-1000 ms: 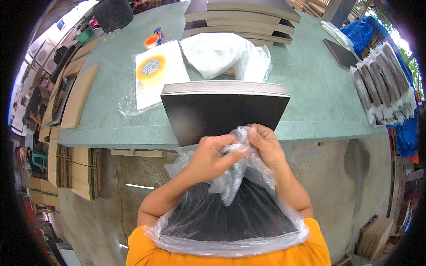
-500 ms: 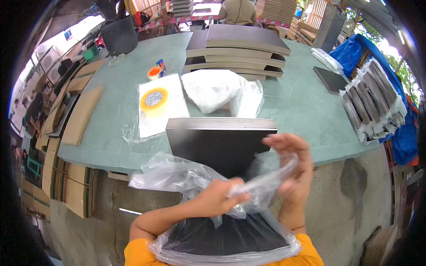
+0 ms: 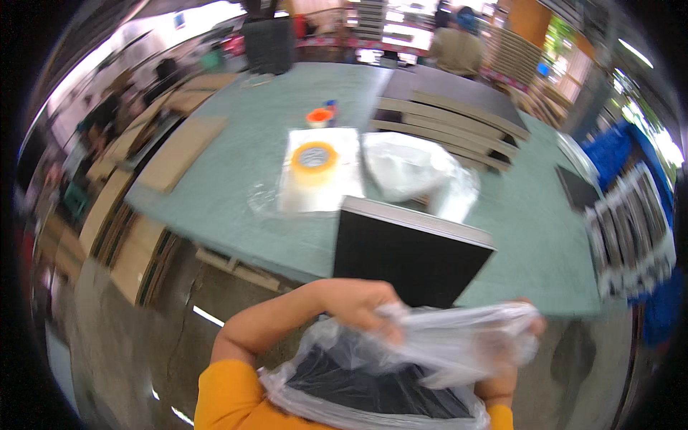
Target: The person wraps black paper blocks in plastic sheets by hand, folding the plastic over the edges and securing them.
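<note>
Plastic bag (image 3: 401, 358): right up close, clear and crinkled, pulled around the lower part of the black panel, with its mouth bunched up between both hands.
Left hand (image 3: 358, 304): its grip is closed on a gathered fold of the bag's upper edge, knuckles up, with the orange sleeve (image 3: 229, 401) below it.
Right hand (image 3: 519, 344): mostly veiled by film, fingers curled into the bag's right side, so that grip is clamped on plastic too.
Black panel (image 3: 408, 254): a dark flat board with a pale top edge, standing tilted against the counter's near edge, its bottom half inside the bag.
Counter (image 3: 236, 186): green-topped, wide, just beyond the hands.
Tape roll (image 3: 314, 159): yellow, lying on a clear flat sheet past the panel's top.
Loose bags (image 3: 412, 168): a white crumpled heap beside the tape.
Small orange roll (image 3: 319, 116): further back.
Stacked panels (image 3: 459, 118): dark boards piled at the far right of the counter.
Wrapped panels (image 3: 631, 229): lined up along the right edge.
</note>
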### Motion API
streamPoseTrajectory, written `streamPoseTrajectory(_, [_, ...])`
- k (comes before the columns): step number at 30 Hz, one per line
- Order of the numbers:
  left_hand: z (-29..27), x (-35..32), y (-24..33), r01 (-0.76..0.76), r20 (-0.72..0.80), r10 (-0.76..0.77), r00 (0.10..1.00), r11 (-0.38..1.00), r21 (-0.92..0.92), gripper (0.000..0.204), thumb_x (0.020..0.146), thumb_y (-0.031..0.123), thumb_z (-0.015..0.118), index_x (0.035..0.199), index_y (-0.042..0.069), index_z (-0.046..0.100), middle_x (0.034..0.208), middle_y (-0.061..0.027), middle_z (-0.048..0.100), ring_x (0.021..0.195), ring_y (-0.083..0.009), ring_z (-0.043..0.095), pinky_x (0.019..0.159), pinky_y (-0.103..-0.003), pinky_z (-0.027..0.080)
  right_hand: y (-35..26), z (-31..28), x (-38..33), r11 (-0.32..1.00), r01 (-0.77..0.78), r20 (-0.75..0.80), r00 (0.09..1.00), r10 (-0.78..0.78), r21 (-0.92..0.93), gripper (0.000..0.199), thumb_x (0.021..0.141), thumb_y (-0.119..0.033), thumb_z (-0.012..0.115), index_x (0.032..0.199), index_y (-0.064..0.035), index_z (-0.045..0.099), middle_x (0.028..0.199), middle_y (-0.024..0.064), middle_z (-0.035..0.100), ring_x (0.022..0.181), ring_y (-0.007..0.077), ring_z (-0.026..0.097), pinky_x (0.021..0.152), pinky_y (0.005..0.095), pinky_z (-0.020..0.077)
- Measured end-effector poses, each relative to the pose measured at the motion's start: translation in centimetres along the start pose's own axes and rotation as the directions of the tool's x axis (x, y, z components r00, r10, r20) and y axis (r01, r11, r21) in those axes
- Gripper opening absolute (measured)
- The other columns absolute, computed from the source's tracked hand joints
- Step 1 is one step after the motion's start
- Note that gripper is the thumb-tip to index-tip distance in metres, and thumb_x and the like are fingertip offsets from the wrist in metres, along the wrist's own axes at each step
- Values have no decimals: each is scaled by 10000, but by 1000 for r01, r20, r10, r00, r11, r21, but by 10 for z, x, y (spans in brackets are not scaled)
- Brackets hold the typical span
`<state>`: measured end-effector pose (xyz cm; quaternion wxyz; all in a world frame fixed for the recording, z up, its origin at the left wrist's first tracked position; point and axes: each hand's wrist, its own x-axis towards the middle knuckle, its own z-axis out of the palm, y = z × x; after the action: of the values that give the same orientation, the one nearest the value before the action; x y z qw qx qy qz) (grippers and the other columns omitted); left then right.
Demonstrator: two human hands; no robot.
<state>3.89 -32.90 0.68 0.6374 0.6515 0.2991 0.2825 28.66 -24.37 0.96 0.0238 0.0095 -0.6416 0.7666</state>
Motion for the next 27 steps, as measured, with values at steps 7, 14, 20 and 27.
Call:
streamPoseTrajectory(7, [19, -15, 46, -83, 382, -93, 920, 905, 418, 251, 823, 239, 517, 802, -2, 581, 690, -148, 594, 707, -264, 588, 635, -302, 454, 62, -21, -27, 2, -225, -204, 887, 414, -974, 463, 644, -357, 632, 977, -48, 545, 1037, 151, 541, 954, 299, 521, 812, 402, 426])
streamPoseTrajectory(14, [23, -55, -103, 138, -107, -124, 986, 284, 949, 132, 668, 192, 605, 679, 61, 588, 642, -99, 594, 603, -255, 592, 486, -340, 459, -14, 3, -11, 260, -459, -442, 889, 124, -850, 170, 607, -113, 626, 742, -30, 566, 778, 93, 579, 671, 207, 557, 604, 319, 426])
streamPoseTrajectory(20, [-24, -58, 14, 381, -809, -59, 584, 901, 209, 202, 738, 204, 605, 826, 23, 585, 661, -93, 561, 723, -182, 571, 620, -304, 451, 8, -29, -30, 272, -496, -533, 520, -668, -825, 318, 565, 31, 492, 875, -22, 539, 763, 79, 540, 648, 180, 504, 589, 280, 415])
streamPoseTrajectory(27, [-45, -47, -26, 672, -735, 443, 513, 326, 665, 700, 635, -39, 514, 1262, 225, 350, 1180, -144, 398, 904, -283, 533, 684, -357, 473, 16, -22, 7, -60, -674, -476, 579, -662, -737, 677, 640, 136, 411, 1266, -116, 358, 1215, 166, 369, 1084, 326, 380, 920, 392, 299])
